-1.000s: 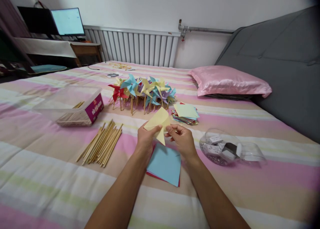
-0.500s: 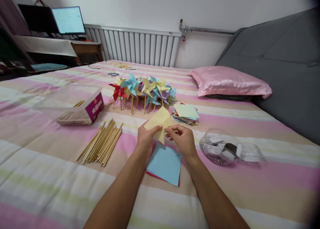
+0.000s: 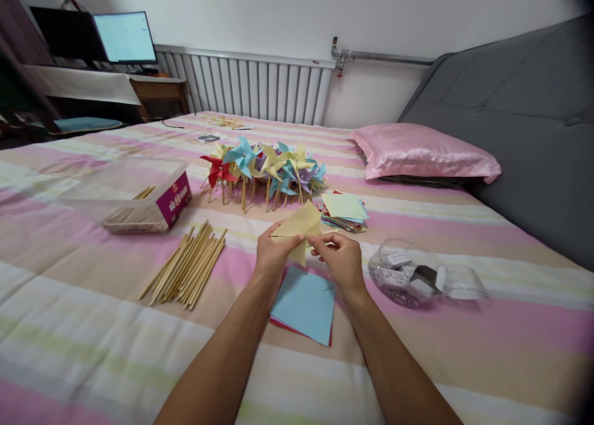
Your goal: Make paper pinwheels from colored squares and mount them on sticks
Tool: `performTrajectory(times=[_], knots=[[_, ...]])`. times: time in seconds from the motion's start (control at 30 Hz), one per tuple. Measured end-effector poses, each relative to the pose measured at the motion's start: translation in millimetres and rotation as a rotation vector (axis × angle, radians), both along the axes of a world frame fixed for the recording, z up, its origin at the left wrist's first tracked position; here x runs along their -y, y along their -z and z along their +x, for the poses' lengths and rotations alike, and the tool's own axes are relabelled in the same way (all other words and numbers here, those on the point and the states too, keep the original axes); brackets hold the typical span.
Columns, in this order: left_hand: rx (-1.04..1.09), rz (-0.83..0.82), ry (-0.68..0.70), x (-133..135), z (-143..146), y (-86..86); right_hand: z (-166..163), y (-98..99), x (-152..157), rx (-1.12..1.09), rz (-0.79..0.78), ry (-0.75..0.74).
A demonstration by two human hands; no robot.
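Observation:
A yellow sheet of paper [image 3: 299, 222], cut and partly folded, is held up between my two hands. My left hand [image 3: 273, 252] grips it on the left, thumb near the middle. My right hand [image 3: 341, 258] pinches its right side, fingertips close to the left thumb. Just below them, on the bedspread, lies a small stack of square paper [image 3: 304, 307], light blue on top with red showing underneath. Beyond the hands stand many finished pinwheels [image 3: 269, 168] on sticks, in blue, yellow, red and purple.
Wooden sticks [image 3: 188, 264] lie in a pile at left, near a clear plastic box [image 3: 125, 196] holding more sticks. A second paper stack [image 3: 344, 207] sits behind my right hand. At right are a clear jar with small boxes [image 3: 403, 273] and a pink pillow [image 3: 427, 151].
The yellow paper has turned a little, and its upper flap now leans further right. Both hands stay nearly in place, thumbs still meeting at the paper's middle.

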State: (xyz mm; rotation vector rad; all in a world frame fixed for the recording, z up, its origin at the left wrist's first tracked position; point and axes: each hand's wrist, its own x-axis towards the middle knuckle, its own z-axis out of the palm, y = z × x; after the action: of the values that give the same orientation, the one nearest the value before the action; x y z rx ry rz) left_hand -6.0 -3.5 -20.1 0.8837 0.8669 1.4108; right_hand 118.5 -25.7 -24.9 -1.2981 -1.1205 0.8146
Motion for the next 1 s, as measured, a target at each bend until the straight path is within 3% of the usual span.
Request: performTrajectory(times=[0.43,0.67,0.9,1.0], knots=[[0.004,-0.005,-0.015,0,1,-0.3,1,0.9,0,0.078,0.003,-0.007],[0.192,-0.106,0.010,2,2,-6.9,-12,-1.5,2,-0.222,0.203,0.023],[0.246,-0.090,0.052,2,7,-3.2,-27,-3.6,5,-0.432,0.074,-0.051],[0.224,-0.113,0.046,5,10,-2.6,-28,-1.2,5,-0.435,0.038,0.020]])
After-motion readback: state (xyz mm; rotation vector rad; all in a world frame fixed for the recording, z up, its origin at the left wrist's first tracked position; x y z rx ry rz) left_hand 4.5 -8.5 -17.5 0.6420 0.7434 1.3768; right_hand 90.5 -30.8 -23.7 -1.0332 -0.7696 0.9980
